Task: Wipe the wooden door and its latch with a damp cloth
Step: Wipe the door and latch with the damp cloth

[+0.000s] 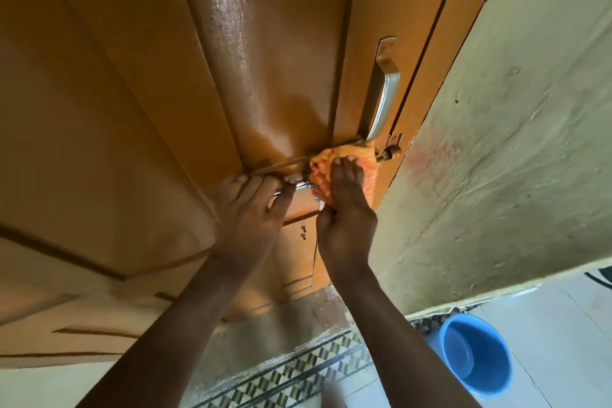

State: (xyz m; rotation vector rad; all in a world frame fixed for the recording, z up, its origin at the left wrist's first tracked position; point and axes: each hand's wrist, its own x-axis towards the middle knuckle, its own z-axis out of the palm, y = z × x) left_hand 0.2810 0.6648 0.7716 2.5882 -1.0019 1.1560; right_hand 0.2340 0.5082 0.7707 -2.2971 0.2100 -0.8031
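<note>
A: Where's the cloth?
B: Centre of the frame, bunched over the latch on the wooden door; the right hand grips it.
A: The left hand?
B: Just left; its fingers pinch the latch's bolt; a blue bucket sits lower right.

Latch mostly under cloth

Both forearms bare, reaching from 6 o'clock toward 12. Left hand back to camera, fingers curled, fingertips pinching latch bolt. Right hand at its 3 o'clock, just beside; grip bunched on orange cloth, thumb tucked under.
</note>
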